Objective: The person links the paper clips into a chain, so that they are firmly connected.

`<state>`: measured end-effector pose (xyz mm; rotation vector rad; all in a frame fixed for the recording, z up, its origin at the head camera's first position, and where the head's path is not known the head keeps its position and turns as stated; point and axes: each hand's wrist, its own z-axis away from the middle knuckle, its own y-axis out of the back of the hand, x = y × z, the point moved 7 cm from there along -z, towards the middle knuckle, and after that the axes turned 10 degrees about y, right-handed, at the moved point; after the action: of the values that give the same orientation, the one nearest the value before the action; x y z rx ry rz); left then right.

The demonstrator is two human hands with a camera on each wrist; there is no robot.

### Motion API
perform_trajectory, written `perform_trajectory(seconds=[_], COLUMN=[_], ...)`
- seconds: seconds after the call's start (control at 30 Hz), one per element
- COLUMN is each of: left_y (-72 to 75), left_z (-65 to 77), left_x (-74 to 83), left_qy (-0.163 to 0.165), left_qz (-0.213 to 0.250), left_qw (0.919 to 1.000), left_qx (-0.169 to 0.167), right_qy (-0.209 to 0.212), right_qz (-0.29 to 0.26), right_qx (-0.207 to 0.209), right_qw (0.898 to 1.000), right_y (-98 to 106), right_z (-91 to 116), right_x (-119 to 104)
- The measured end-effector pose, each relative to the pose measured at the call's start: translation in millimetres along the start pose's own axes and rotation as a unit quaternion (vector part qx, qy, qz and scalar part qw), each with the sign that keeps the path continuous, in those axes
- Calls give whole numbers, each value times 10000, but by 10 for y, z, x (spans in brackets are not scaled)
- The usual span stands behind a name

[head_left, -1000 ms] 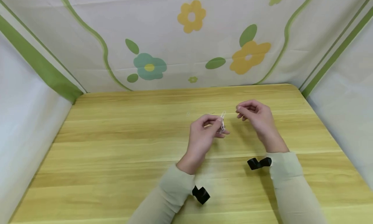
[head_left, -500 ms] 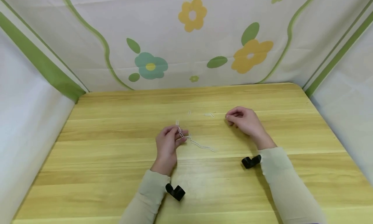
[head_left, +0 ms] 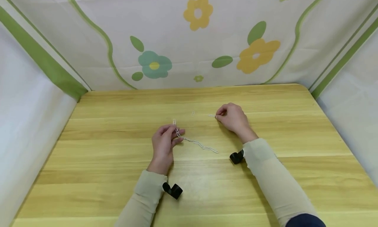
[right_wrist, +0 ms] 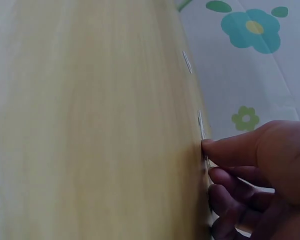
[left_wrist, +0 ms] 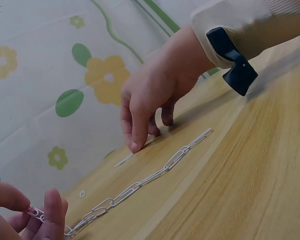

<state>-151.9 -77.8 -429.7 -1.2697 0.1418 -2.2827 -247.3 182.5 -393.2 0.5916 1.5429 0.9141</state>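
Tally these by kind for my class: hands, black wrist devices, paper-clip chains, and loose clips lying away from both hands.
Hands: 2 (left hand, right hand)
Black wrist devices: 2
Paper-clip chain: 1
Loose clip away from both hands: 1
Total: 6
Not counted: clip or clips at the right hand, number unclear.

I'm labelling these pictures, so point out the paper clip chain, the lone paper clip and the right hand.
Paper clip chain [left_wrist: 126, 193], left wrist view: a middle link.
Lone paper clip [right_wrist: 187, 62], right wrist view: its middle.
Right hand [head_left: 233, 118], head view: its back.
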Motion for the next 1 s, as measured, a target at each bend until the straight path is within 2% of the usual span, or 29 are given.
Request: perform_trajectory(seconds=[0.13, 0.23, 0.33, 0.43, 0.57, 0.67, 0.9, 1.0], left_y=[8, -3, -21, -47, -101, -156, -361, -429], left_z=[-22, -19, -4, 13, 45, 83, 212, 264], left_x=[2, 3, 5, 13, 26, 32, 33, 42], left_qy=[-15, -26, -92, -217, -415, -536, -794, -849], left_qz=[30, 20, -32, -117, -340, -536, -1328, -1479], left_qw=[10000, 10000, 9999, 9997, 9985, 9970, 9857, 9823], left_qx=[-3, -33, -57, -84, -123, -182, -675, -779], right_qy=[-111, -112, -35, 37, 161, 312, 741, 860], right_qz=[53, -100, -486, -1198, -2230, -2810, -3800, -4190], right_qx=[-119, -98, 18, 120, 202, 241, 83, -28], right_qw=[9999, 9998, 9988, 9927, 9745, 9589, 9220, 9039], right_y=[-20, -23, -15, -1, 30, 59, 81, 68], right_z=[11, 47, 105, 185, 293, 352, 420, 439], right_x=[-9, 4, 14, 9, -35, -94, -226, -261])
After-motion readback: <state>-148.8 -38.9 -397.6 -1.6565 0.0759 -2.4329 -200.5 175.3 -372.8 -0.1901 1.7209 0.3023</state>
